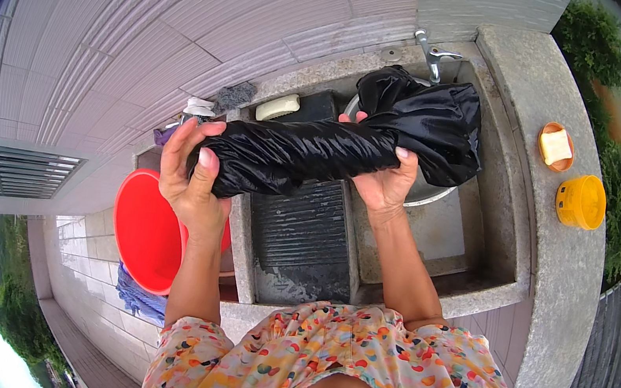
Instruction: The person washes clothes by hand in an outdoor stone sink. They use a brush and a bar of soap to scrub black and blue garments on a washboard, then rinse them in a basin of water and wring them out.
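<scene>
A wet, shiny black cloth (304,154), twisted into a thick roll, stretches between my two hands above a stone laundry sink. At its left end, my left hand (197,172) grips it with thumb and fingers. My right hand (387,181) is wrapped around the roll farther right, palm beneath it. Past that hand the cloth's loose end (444,129) hangs bunched over a round metal basin (432,194), hiding most of it. Below the roll lies the ribbed washboard (305,229) of the sink.
A chrome tap (434,56) stands behind the basin. A scrub brush (278,107) rests behind the washboard. At left is a red plastic tub (147,230). The right ledge (572,112) holds soap (556,146) on a small dish and a yellow container (581,201).
</scene>
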`<control>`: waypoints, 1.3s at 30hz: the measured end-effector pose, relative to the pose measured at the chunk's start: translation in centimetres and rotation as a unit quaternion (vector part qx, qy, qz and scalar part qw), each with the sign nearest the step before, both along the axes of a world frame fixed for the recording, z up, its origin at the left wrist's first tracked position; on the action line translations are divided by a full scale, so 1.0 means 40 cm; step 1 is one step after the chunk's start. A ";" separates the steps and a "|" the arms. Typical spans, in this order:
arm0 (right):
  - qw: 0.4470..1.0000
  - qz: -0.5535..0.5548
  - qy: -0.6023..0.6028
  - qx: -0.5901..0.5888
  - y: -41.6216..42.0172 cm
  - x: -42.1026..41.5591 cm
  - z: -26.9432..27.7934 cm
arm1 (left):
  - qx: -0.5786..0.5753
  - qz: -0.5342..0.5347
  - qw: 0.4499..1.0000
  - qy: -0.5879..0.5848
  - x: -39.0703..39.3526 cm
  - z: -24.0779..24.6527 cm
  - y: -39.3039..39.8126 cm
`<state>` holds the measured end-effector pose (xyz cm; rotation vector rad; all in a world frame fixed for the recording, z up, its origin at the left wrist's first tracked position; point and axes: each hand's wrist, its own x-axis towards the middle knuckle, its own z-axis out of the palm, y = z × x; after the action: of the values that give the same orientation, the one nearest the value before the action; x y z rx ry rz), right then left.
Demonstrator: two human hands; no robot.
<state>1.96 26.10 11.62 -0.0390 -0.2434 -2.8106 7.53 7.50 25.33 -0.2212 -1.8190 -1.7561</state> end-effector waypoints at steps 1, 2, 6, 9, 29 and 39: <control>0.998 -0.007 0.021 0.052 -0.003 0.000 0.019 | 0.073 0.023 0.996 -0.044 -0.010 -0.014 -0.033; 0.995 -0.018 0.050 0.086 -0.003 0.001 0.036 | 0.157 0.020 0.983 -0.091 -0.021 -0.033 -0.055; 0.967 -0.013 0.151 0.203 0.004 0.014 0.075 | 0.291 -0.020 0.908 -0.301 -0.064 -0.172 -0.153; 0.948 0.017 0.167 0.271 0.019 0.023 0.094 | 0.354 -0.062 0.799 -0.482 -0.104 -0.241 -0.126; 0.791 0.248 0.208 0.520 0.079 0.098 0.104 | 0.223 -0.289 0.605 -0.707 -0.072 -0.482 0.070; 0.939 0.053 -0.197 0.278 0.039 -0.116 0.091 | 0.540 -0.264 0.596 -0.532 0.018 -0.296 -0.053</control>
<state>-2.68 27.67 15.25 0.6462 0.4528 -2.6458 8.26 5.38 13.48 1.1242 -0.7485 -3.5359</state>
